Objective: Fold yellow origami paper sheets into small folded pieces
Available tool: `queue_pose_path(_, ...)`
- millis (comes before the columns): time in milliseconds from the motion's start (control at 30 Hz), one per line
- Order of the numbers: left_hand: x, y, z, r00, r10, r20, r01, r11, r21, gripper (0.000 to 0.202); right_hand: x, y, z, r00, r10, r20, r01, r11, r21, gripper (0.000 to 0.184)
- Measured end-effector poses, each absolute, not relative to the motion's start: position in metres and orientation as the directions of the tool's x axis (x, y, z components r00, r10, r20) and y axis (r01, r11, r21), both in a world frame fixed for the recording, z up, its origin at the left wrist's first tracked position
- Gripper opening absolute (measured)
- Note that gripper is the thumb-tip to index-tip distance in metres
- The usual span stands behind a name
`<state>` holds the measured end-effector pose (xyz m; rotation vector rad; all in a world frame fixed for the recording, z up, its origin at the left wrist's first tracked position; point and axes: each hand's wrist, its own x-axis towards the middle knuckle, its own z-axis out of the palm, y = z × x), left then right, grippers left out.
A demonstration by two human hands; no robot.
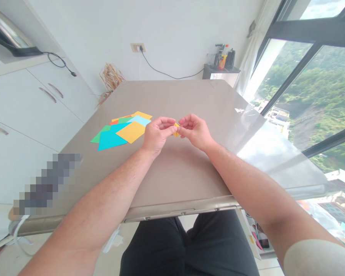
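A small folded piece of yellow paper (pixel 176 130) is held between my two hands above the middle of the table. My left hand (pixel 158 134) pinches its left side between thumb and fingers. From the right, my right hand (pixel 196 131) pinches the other side, its fingertips close to those of the left. Most of the paper is hidden behind the fingers, so its exact shape cannot be made out. Just left of my left hand lie loose coloured sheets: a yellow sheet (pixel 131 133) on top, a blue sheet (pixel 112 137), a green sheet (pixel 99 135) and a pale blue one (pixel 142 120).
The grey-brown table (pixel 178 172) reaches toward a white wall with a plugged-in cable. White cabinets (pixel 25 99) stand on the left, a window on the right. A small dark cabinet (pixel 222 71) with bottles is beyond the far edge. A blurred-out object (pixel 46 188) lies at the table's left edge.
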<state>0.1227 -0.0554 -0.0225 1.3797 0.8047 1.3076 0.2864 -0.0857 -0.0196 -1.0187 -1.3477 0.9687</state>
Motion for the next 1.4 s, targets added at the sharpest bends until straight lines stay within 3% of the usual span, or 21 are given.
queue_pose_path(333, 0.126, -0.056, -0.026, 0.137, 0.948, 0.288, -0.162, -0.265, 0.951, 0.018, 0.283, -0.089, -0.016, 0.025, 0.971, 0.236, 0.06, 0.234, -0.97, 0.029)
queue_pose_path(600, 0.127, -0.056, -0.026, 0.07, 0.927, 0.368, -0.091, -0.362, 0.928, 0.017, 0.283, -0.088, -0.018, 0.024, 0.967, 0.252, 0.126, 0.247, -0.961, 0.034)
queue_pose_path(900, 0.125, -0.052, -0.019, 0.001, 0.938, 0.347, -0.098, -0.345, 0.933, 0.017, 0.284, -0.095, -0.01, -0.049, 0.992, 0.118, 0.146, 0.124, -0.981, 0.026)
queue_pose_path(1033, 0.125, -0.053, -0.018, 0.012, 0.945, 0.328, -0.105, -0.325, 0.94, 0.018, 0.284, -0.094, -0.011, -0.053, 0.993, 0.106, 0.125, 0.112, -0.986, 0.024)
queue_pose_path(1267, 0.128, -0.055, -0.022, 0.034, 0.947, 0.319, -0.097, -0.315, 0.944, 0.019, 0.289, -0.092, -0.015, -0.087, 0.99, 0.115, 0.182, 0.129, -0.975, 0.035)
queue_pose_path(1400, 0.123, -0.054, -0.021, 0.138, 0.947, 0.29, -0.044, -0.287, 0.957, 0.021, 0.294, -0.092, -0.013, -0.101, 0.99, 0.102, 0.261, 0.125, -0.957, 0.028)
